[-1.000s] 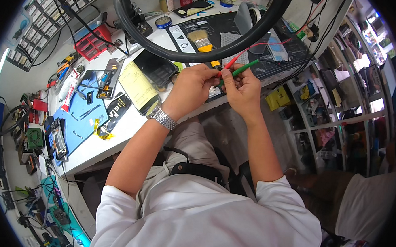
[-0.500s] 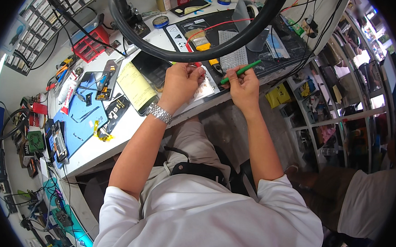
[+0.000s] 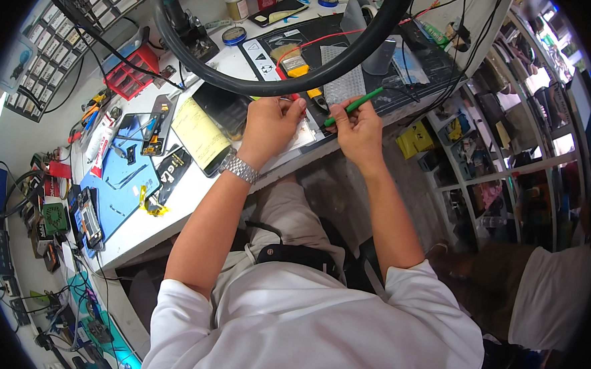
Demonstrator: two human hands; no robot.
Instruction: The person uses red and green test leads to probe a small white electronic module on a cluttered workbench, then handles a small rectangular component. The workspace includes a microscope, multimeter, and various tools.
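My right hand (image 3: pixel 359 133) grips a slim green pen-shaped tool (image 3: pixel 355 106), its lower end tilted towards my left hand. The tool's exact kind does not show. Fingers pinched together, my left hand (image 3: pixel 269 128) is held over the front edge of the bench; what sits between its fingertips is too small to make out. Under and beside the hands lies a white sheet or panel (image 3: pixel 303 137), partly covered by them. A yellow-handled brush (image 3: pixel 295 67) lies just beyond, and a yellow-and-black tool (image 3: pixel 315 95) lies between the hands.
A black ring-shaped frame (image 3: pixel 274 86) arches over the bench. To the left are a yellow notepad (image 3: pixel 199 134), a blue mat (image 3: pixel 132 182) with small parts, and a red drawer box (image 3: pixel 133 72). A black mat (image 3: pixel 407 90) spreads right. Shelves (image 3: pixel 483 167) and another person (image 3: pixel 549 298) are at right.
The view has shifted slightly. My right hand and the green tool have come a little lower and closer to my left hand, which keeps its pinch.
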